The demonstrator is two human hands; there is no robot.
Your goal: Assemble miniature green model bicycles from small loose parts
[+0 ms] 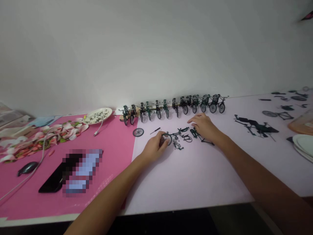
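Observation:
My left hand [153,149] is closed on a small spoked toy bicycle wheel [167,139], pinched between thumb and fingers. My right hand [204,126] has its fingers apart, just above a dark green bicycle part [194,133]; whether it touches that part I cannot tell. Between the hands lie a green frame piece [183,130], a thin looped part [187,138] and small silver and green pieces [178,145]. A second spoked wheel [138,132] rests flat to the left, and a small screwdriver-like stick [155,130] lies beyond my left hand.
Several assembled miniature bicycles [174,106] stand in a row along the wall. Dark loose parts [259,128] lie on the right. At left are a plate of small pieces [99,116], petal-like pieces [61,132], a white cable [40,160], a mouse [28,168] and a phone [52,179].

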